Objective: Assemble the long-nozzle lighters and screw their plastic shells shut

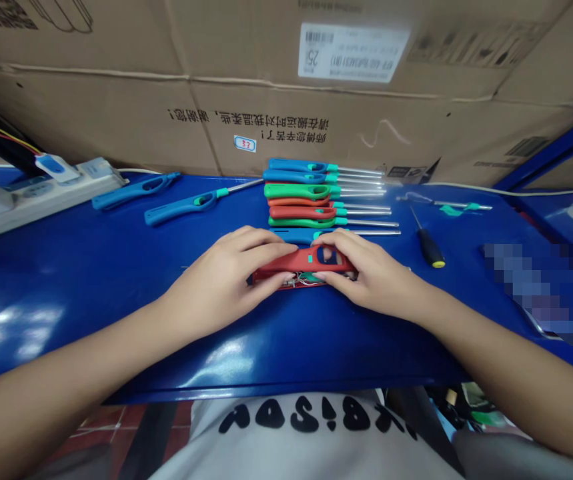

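Observation:
Both hands grip a red long-nosed gas lighter [293, 260] near the front middle of the table. Its shell is parted along the near side, and wires and a bit of green inner part show in the gap. My left hand [231, 270] pinches the left end between thumb and fingers. At the other end my right hand [366, 267] holds the part around the trigger opening, thumb below and fingers above. Just behind the red shell lies a blue lighter [291, 236], partly covered by my fingers. Beyond it several blue, green and red lighters [301, 212] lie in a row.
Two blue lighter pieces [181, 208] lie at the back left beside a white power strip [41, 200]. To the right are a black screwdriver [430, 248], a metal lighter tube [461, 205] and a blurred-out flat object [541, 287]. Large cardboard boxes [131, 120] stand behind the blue table [91, 287].

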The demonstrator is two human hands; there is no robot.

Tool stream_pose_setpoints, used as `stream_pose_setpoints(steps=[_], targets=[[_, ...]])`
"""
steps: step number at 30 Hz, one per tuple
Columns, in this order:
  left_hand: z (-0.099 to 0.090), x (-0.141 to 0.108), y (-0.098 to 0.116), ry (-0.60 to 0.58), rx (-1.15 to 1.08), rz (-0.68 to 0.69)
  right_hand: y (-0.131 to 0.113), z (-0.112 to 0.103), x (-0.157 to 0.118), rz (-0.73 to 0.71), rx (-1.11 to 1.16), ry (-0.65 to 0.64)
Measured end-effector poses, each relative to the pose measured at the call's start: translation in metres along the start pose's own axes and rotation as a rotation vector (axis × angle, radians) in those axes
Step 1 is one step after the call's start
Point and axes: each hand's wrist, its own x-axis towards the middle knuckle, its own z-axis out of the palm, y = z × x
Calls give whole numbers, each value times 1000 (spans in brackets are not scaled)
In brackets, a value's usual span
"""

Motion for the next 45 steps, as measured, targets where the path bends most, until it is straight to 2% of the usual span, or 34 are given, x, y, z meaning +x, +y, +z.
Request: stream_pose_setpoints(steps=[5,9,15,20,23,26,28,31,35,39,45], targets=[[5,0,3,-29,-26,-139,3,-1,1,16,-97,104],[7,0,1,-12,-18,-237,8,-7,0,107,-194,152],[4,-2,1,-278,-3,-238,15,-13,-1,173,-231,-8],[5,-2,5,-331,-38,-301,18,-10,0,94,-237,33],[5,-1,5,-332,-55,-309,13,-7,0,-88,-243,54],[5,-1,4,-324,-76,-322,5,-3,-1,-300,-260,-76],[5,-1,2,-319,-101,-329,0,0,-2,-366,-286,-191],[6,-1,-1,-314,-148,-321,-4,2,-4,-385,-326,-298],[6,-2,-6,-318,-172,-261,-6,0,-6,-374,-380,-355],[5,-1,-7,-331,-164,-200,-7,0,-7,-362,-432,-372],[4,-1,-8,-363,-150,-183,-5,2,-9,-375,-477,-344]])
